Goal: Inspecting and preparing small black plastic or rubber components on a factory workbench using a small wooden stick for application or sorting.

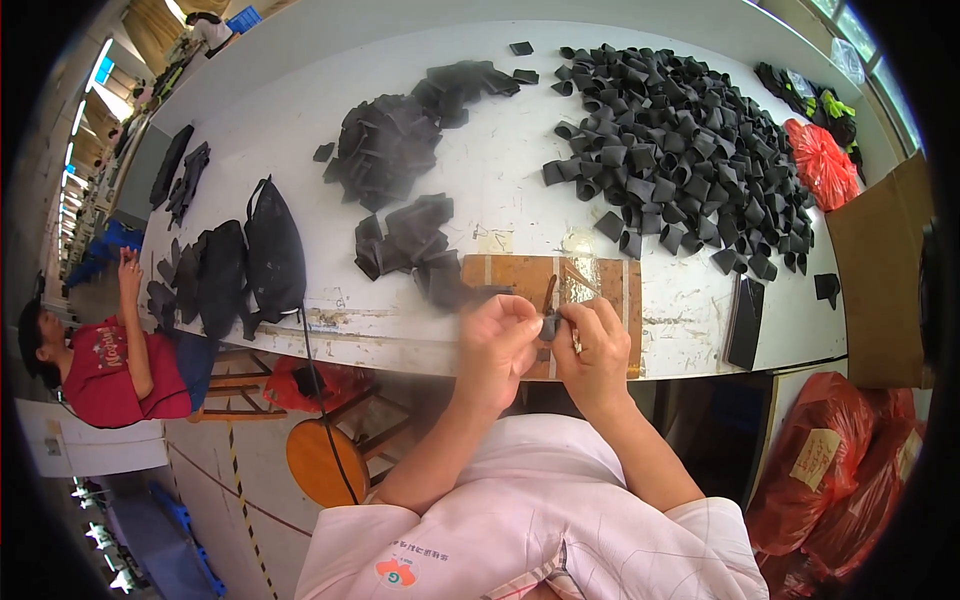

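Observation:
My left hand (497,345) and my right hand (592,350) meet over the near edge of the white table (500,170). Between their fingertips they pinch a small black strap piece (548,322), with a thin dark strip rising from it. The hands hover over a brown cardboard sheet (505,272) taped to the table. Just left of the hands lies a small heap of flat black fabric pieces (412,245). The left hand is blurred.
A large pile of black folded loops (680,140) fills the table's right half. Another black fabric heap (385,145) lies in the middle, black bags (250,260) at the left edge. A flat black object (745,320) lies at right. Red sacks (830,460), an orange stool (320,460), a seated person in red (105,365).

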